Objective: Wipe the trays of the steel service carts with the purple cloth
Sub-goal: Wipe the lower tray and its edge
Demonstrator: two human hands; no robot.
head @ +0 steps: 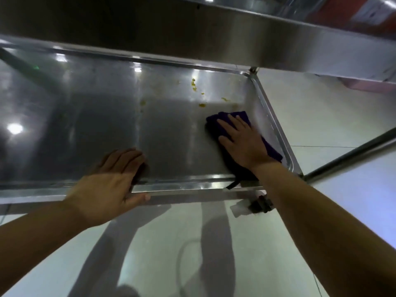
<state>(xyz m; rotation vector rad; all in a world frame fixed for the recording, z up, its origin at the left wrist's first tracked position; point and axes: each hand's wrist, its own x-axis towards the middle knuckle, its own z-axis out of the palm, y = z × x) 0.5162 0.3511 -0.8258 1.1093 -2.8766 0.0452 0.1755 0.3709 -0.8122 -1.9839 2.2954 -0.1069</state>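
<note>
A: Where's the cloth (240, 133)?
B: Under the right hand (242, 142), in the tray's (162, 133) near right corner. Palm flat on it, fingers straight and spread, pressing, not curled round it. Cloth shows past the fingertips and along the hand's right side, up against the tray's right wall.

A: Left hand (111, 181)?
B: On the tray's near rim. Fingers lie over the edge into the tray, thumb under the lip (looks like a loose hold on the rim, fingers only slightly bent).

A: Surfaces?
B: Tray is brushed steel, shallow, rectangular with rounded corners and a raised rim, shiny with ceiling-light glare. Yellow specks (198, 93) on the floor of it, beyond the cloth, toward the far right corner. Cloth is dark purple, soft, folded. A second steel shelf (235, 39) sits above. Caster (260, 204) below the near right corner, pale glossy tile floor (321, 116).
</note>
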